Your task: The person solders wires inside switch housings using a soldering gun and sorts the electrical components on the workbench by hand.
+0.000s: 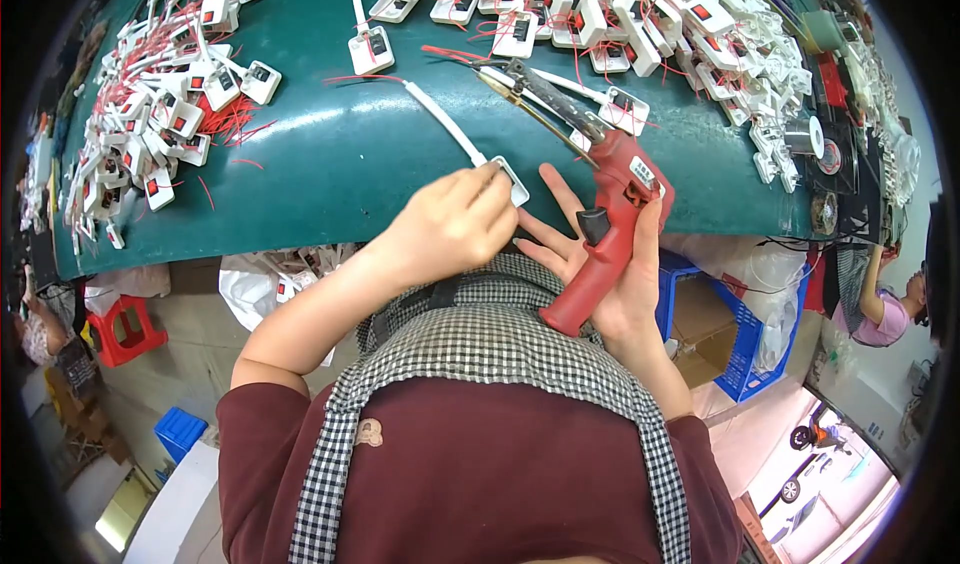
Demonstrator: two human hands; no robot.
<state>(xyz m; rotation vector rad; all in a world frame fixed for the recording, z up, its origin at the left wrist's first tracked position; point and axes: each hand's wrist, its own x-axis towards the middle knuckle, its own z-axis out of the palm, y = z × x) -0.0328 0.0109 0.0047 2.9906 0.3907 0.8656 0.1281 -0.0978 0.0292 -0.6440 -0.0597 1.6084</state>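
Observation:
My left hand [452,220] pinches a small white plastic switch housing [518,186] close to the table's near edge. A white sleeve [442,119] runs from that housing toward the far left, and a thin red wire [365,78] trails from its end. My fingers cover much of the housing. In my right hand [632,304] is a red soldering gun [622,189] with a black trigger, lying across the palm against the thumb. The other right fingers stretch out beside the housing. The gun's dark metal front points to the far left over the table.
Piles of white switch pieces with red wires lie at the left [150,114] and far right [640,9] of the green table [320,154]. A solder spool [803,139] stands at the right. A blue crate [745,359] and red stool [127,329] are below; another person [880,309] is at right.

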